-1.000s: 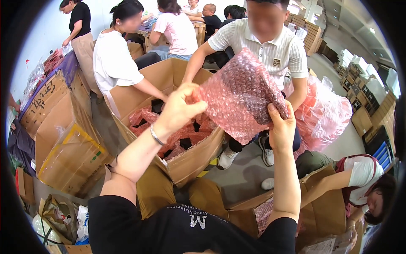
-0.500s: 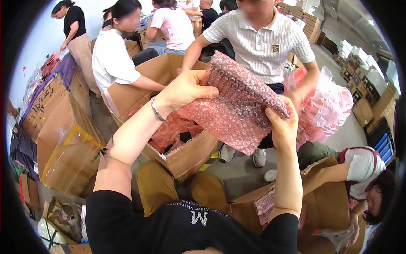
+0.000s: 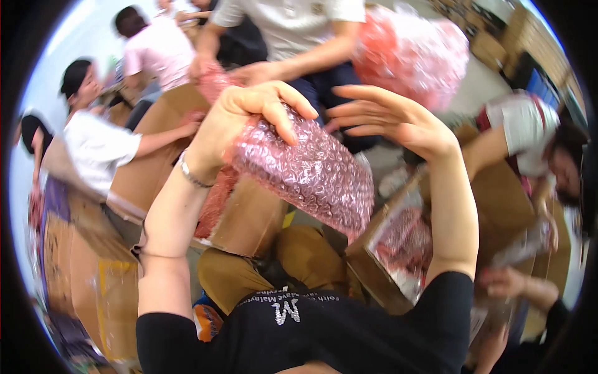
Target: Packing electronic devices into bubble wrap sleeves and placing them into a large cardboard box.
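Note:
A flat bundle of pink bubble wrap (image 3: 311, 168) hangs in front of me, tilted down to the right. My left hand (image 3: 255, 118) grips its upper left end, thumb and fingers closed round it. Whether something lies inside the wrap I cannot tell. My right hand (image 3: 392, 121) is off the bundle, just above its right part, fingers stretched out and apart. Below my left forearm, an open cardboard box (image 3: 249, 215) holds more pink wrap. By my right forearm stands another cardboard box (image 3: 374, 249) with pink bubble-wrapped pieces (image 3: 405, 237) in it.
Across from me, a person in a white shirt (image 3: 293, 31) handles pink wrap. A big clear bag of pink material (image 3: 411, 56) stands behind my right hand. A person in a white top (image 3: 99, 146) reaches into the left box; others crouch at the right.
The loose sheet is now a more compact bundle. My right hand has let go and opened, while the left still grips. My view has shifted right and down.

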Demonstrator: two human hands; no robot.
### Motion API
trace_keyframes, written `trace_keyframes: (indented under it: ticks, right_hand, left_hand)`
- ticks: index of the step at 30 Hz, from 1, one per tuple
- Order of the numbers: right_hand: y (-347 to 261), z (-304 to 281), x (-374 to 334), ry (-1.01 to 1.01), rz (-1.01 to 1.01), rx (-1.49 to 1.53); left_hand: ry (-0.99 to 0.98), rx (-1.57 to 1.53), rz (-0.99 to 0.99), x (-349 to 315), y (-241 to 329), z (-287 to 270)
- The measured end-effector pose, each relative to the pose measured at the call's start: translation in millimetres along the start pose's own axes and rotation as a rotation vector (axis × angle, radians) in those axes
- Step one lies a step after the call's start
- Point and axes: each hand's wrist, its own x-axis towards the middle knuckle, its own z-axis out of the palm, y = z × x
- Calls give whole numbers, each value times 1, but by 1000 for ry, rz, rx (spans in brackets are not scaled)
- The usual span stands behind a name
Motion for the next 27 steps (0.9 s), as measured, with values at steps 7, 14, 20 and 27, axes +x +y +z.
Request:
trace_keyframes:
  ticks: [7, 14, 20, 27]
  right_hand:
    - [-7, 24, -54, 217, 34, -599]
    - [64, 7, -172, 1013, 120, 118]
    - [196, 23, -230, 1723, 443, 279]
    - [315, 3, -258, 1340, 635, 759]
  left_hand:
    - [-142, -97, 109, 36, -19, 51]
    - [-73, -191, -340, -11, -44, 12]
    - [211, -178, -580, -83, -66, -55]
    - [690, -173, -774, -200, -94, -168]
